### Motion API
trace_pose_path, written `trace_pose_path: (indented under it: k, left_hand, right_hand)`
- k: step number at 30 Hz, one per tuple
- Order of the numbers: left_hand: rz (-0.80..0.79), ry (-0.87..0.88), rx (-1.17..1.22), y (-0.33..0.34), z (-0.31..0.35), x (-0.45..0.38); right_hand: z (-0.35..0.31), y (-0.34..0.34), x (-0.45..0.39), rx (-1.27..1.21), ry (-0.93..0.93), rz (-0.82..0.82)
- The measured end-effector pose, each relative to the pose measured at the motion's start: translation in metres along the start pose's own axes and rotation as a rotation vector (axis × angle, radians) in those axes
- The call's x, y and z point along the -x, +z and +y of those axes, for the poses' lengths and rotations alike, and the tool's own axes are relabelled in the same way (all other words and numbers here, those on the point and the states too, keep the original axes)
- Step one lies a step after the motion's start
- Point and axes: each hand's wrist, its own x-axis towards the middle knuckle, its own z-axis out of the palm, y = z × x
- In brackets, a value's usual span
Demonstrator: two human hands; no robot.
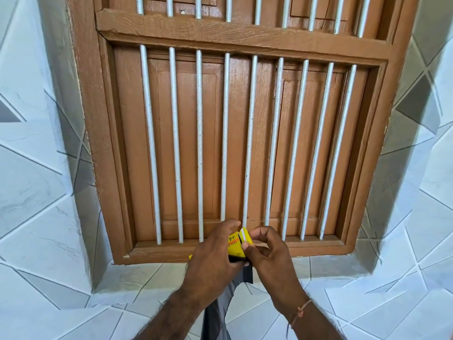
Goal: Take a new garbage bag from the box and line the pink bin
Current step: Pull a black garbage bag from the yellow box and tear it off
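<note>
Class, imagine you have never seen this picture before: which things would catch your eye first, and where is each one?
First comes the big brown wooden window with its white vertical bars, filling the centre between pale tiled walls. Next, at the bottom centre, the bright yellow box held between the left hand and the right hand. A dark grey garbage bag hangs down below the box.

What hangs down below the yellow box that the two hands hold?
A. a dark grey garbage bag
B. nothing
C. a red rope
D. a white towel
A: a dark grey garbage bag hangs below the yellow box, between the left hand and right hand.
</note>
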Motion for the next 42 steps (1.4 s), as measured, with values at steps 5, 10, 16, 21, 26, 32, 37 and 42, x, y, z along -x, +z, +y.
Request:
trace_pose_path:
  k: [5,10,16,21,26,32,37,42]
  left_hand:
    - [-0.008,-0.003,-0.011,-0.004,0.004,-0.001]
    - [-0.012,0.026,-0.006,-0.006,0.013,0.000]
    - [-0.036,0.005,-0.015,-0.005,0.018,0.000]
    - [-0.036,0.007,-0.014,-0.005,0.018,-0.001]
    - [0.000,0.009,-0.122,-0.008,0.005,0.005]
    - [0.017,-0.233,-0.043,-0.002,-0.029,0.026]
    - [-0.110,-0.213,0.115,0.013,-0.027,0.031]
    - [-0.146,-0.246,0.037,0.018,-0.032,0.032]
  right_hand:
    - [-0.004,-0.001,0.004,-0.100,0.016,-0.030]
    - [-0.004,0.006,0.008,-0.052,-0.029,0.053]
    - [0.002,0.010,0.009,0.051,-0.056,0.118]
    - [0.005,0.009,0.005,0.034,-0.038,0.135]
    - [0.015,-0.007,-0.012,-0.135,0.066,0.343]
    - [0.034,-0.031,-0.020,-0.338,0.226,0.460]
    - [0.051,-0.021,-0.015,-0.293,0.254,0.494]
    - [0.072,-0.014,-0.009,-0.147,0.241,0.476]
